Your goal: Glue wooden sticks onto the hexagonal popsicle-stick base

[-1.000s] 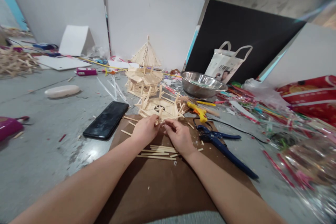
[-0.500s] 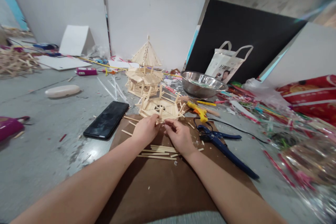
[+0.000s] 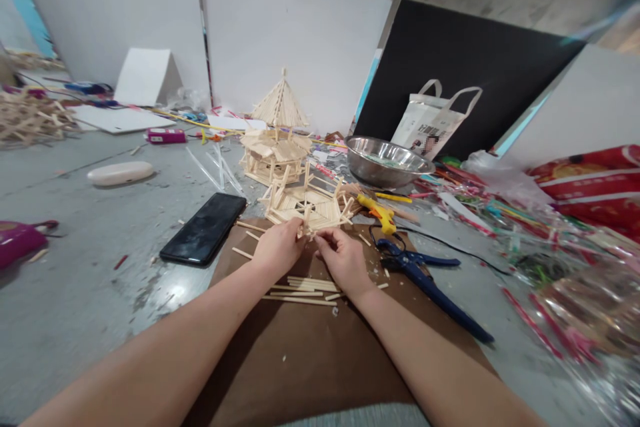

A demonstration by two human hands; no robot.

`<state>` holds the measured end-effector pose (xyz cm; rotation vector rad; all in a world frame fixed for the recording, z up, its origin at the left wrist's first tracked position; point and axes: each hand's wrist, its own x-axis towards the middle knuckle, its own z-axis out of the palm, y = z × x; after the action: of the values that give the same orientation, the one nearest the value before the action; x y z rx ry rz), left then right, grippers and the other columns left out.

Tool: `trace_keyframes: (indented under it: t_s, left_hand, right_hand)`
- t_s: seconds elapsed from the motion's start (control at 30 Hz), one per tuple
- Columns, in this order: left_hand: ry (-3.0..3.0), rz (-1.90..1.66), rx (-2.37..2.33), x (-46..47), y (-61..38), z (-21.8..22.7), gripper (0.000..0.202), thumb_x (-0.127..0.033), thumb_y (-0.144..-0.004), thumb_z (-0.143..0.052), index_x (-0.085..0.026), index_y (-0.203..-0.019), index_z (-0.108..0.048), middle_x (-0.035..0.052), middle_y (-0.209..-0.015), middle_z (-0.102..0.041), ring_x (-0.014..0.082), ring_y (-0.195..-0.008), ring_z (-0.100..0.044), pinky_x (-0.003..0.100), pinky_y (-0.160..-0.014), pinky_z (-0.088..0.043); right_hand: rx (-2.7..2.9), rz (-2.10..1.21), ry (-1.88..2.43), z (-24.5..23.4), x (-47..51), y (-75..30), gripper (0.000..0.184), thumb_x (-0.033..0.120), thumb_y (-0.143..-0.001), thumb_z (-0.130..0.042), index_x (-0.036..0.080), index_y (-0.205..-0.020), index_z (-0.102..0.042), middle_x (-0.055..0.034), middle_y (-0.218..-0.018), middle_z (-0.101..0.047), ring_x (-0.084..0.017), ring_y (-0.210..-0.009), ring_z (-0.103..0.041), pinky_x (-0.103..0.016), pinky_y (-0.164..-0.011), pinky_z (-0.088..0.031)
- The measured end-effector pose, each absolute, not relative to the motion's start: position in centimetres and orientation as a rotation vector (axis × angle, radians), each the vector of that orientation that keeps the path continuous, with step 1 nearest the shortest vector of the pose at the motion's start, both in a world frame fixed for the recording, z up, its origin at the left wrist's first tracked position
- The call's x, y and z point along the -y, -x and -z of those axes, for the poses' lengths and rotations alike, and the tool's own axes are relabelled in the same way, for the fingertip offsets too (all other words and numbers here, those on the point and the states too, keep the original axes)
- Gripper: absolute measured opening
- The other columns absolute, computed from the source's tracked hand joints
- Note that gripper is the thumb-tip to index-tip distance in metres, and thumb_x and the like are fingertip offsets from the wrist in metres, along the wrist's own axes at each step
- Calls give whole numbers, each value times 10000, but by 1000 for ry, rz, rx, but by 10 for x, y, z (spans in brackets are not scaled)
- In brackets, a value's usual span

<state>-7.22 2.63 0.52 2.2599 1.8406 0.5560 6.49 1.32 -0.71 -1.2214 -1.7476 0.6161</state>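
A low frame of wooden sticks (image 3: pixel 320 203), with a ringed floor and short uprights, lies at the far edge of a brown sheet (image 3: pixel 300 353). My left hand (image 3: pixel 277 245) is closed at its near edge, fingertips on the sticks there. Just to the right, my right hand (image 3: pixel 344 258) is pinched at the same edge; whatever is between its fingertips is too small to make out. Loose sticks (image 3: pixel 300 290) lie on the sheet below my hands. Behind the frame stands a stick pavilion (image 3: pixel 277 147) with a pointed roof.
To the right lie a yellow glue gun (image 3: pixel 380 212) and blue-handled cutters (image 3: pixel 425 280). A black phone (image 3: pixel 204 229) is at the left, near a white oval case (image 3: pixel 120 173). Farther back sits a metal bowl (image 3: pixel 387 167). Plastic scraps (image 3: pixel 540 240) clutter the right side.
My right hand's fingertips have shifted very slightly right, away from the left hand. The left hand stays at the frame's near edge.
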Motion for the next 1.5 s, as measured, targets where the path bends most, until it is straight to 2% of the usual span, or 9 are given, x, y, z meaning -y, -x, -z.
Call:
trace_keyframes:
  t_s: [0.4, 0.87, 1.5]
  left_hand:
    - [-2245, -565, -1818, -24, 76, -6, 318, -267, -712, -467, -198, -1021, -441, 38, -826, -608, 170, -792, -558, 243, -664, -389]
    - [-2281, -592, -1816, -28, 75, -3, 221, -337, -745, -407, -215, -915, -479, 36, -795, -616, 183, -754, -567, 259, -624, -389]
    - [-2257, -583, -1849, -28, 74, -1, 221, -354, -746, -408, -215, -908, -466, 35, -785, -615, 181, -751, -568, 260, -631, -392]
  right_hand:
    - [1773, -560, 1261, 5, -16, -63, 180, 313, -724, -470, 178, -793, -567, -27, -743, -627, -142, -641, -590, -253, -606, -473]
    - [1791, -539, 1289, 4, -16, -63, 187, 322, -739, -450, 186, -790, -568, -21, -729, -628, -145, -632, -597, -234, -576, -454]
    - [1805, -495, 1305, 6, -17, -61, 192, 321, -749, -437, 191, -800, -569, -20, -740, -632, -146, -652, -597, -221, -578, -441]
